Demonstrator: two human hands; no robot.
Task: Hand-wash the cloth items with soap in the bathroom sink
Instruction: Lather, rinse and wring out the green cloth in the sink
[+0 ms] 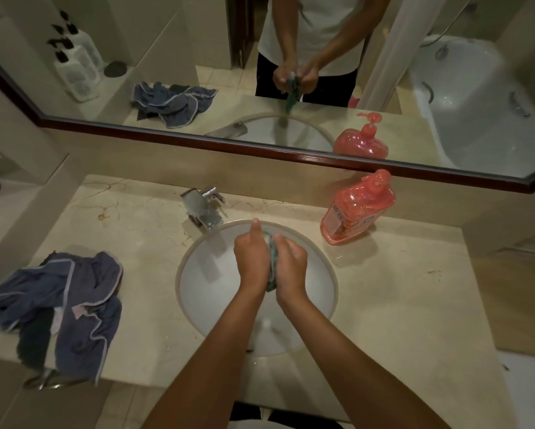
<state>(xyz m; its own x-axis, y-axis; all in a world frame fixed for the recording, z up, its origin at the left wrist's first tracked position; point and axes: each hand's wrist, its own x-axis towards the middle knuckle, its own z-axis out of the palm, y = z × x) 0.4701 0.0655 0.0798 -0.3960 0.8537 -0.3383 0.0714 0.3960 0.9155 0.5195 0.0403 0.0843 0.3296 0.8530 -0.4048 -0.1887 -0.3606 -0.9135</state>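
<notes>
Green patterned cloth [271,258] is being squeezed between both hands over the middle of the sink [204,280] — the left hand [251,258] is curling around it with the thumb sticking up toward the faucet [205,209], and the right hand [291,264] is gripping it from the other side, fingers folded over the bunched fabric. This is looking like the scrubbing or wringing step on one small item. No water stream is showing from the faucet, and whether suds are forming cannot be told.

Blue-grey clothes [71,305] are lying in a heap at the left edge of the table [414,289], partly hanging over its front edge, so more items appear to be waiting. The next move is probably calling for a rinse under the faucet or more soap from the pink pump bottle [357,209], which is standing at the back right of the table, well clear of the hands.

The bottle is carrying a label — its writing is too small to read.
</notes>
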